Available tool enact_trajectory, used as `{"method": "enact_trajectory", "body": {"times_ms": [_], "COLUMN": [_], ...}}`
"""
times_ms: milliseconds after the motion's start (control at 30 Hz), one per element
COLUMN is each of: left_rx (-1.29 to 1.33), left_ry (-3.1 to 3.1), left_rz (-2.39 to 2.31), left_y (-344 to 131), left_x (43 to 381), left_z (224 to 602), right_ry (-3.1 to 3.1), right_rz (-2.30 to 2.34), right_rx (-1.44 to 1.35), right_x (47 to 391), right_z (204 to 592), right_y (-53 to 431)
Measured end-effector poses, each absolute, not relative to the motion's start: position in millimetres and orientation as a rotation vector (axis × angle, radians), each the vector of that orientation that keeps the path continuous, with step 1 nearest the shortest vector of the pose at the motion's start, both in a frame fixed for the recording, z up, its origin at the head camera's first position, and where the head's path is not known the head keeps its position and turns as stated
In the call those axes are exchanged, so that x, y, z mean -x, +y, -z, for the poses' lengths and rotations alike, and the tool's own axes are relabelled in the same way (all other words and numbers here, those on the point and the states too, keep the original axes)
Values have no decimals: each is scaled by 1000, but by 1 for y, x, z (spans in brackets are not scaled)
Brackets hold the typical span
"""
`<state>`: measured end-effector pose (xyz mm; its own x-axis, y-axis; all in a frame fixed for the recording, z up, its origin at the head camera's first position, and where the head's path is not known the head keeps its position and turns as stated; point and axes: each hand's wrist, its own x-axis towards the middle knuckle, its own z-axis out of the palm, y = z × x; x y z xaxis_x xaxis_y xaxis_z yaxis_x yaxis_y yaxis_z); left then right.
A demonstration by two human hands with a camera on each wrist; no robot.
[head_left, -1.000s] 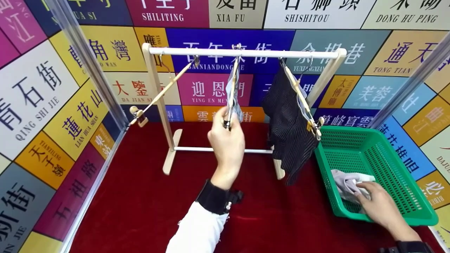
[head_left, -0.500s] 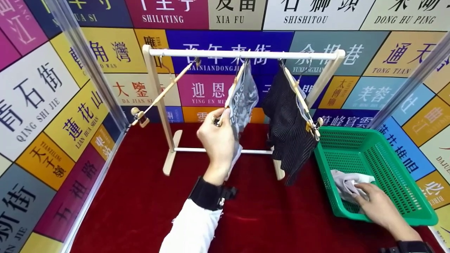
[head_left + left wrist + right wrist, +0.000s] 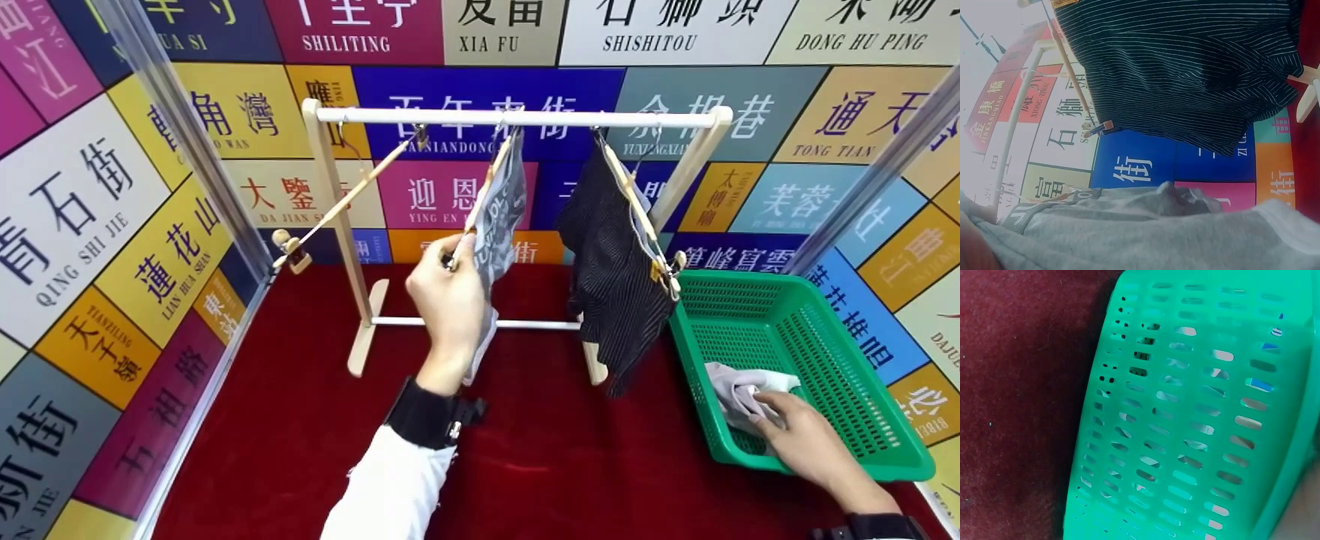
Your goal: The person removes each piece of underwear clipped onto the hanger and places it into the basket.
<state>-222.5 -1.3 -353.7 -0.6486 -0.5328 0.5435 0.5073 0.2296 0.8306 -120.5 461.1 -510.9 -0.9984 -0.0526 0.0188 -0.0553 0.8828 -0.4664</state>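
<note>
My left hand grips the near end of a wooden clip hanger that hangs from the rack's top rail. On that hanger is a grey garment with white lettering, which fills the bottom of the left wrist view as plain grey cloth. To its right hang dark pinstriped shorts, clipped to another hanger. Inside the green basket, my right hand pinches a pale greyish cloth. The right wrist view mostly shows the basket's slotted wall, with blurred skin at the lower right corner.
A small wooden rack with a white rail stands on a dark red cloth. One bare clip hanger hangs at its left, its clip jutting toward me. Lettered panels enclose the back and sides.
My left hand has moved left and slightly down with the hanger's near end, so the grey garment's printed face turned into view. The right hand stays nearly still in the basket.
</note>
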Motion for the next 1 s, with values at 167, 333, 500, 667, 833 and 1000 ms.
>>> {"method": "enact_trajectory", "body": {"times_ms": [167, 333, 500, 667, 833, 1000], "left_rx": [-31, -21, -15, -4, 38, 82], "left_ry": [-1660, -1655, -1645, -1631, -1628, -1656], "left_rz": [1516, 1508, 1492, 1470, 1479, 1455], "left_y": [-9, -16, -24, -32, -42, -53], "left_x": [220, 214, 208, 200, 191, 184], "left_z": [352, 348, 347, 345, 347, 353], "right_ry": [-3046, -3048, -3053, -3056, -3070, -3075], "right_rz": [-764, -763, -760, -757, -759, -768], "right_rx": [-94, -93, -85, -85, -71, -77], "right_x": [121, 120, 120, 120, 120, 120], "right_z": [512, 512, 512, 512, 511, 511], "right_y": [462, 462, 462, 462, 463, 463]}}
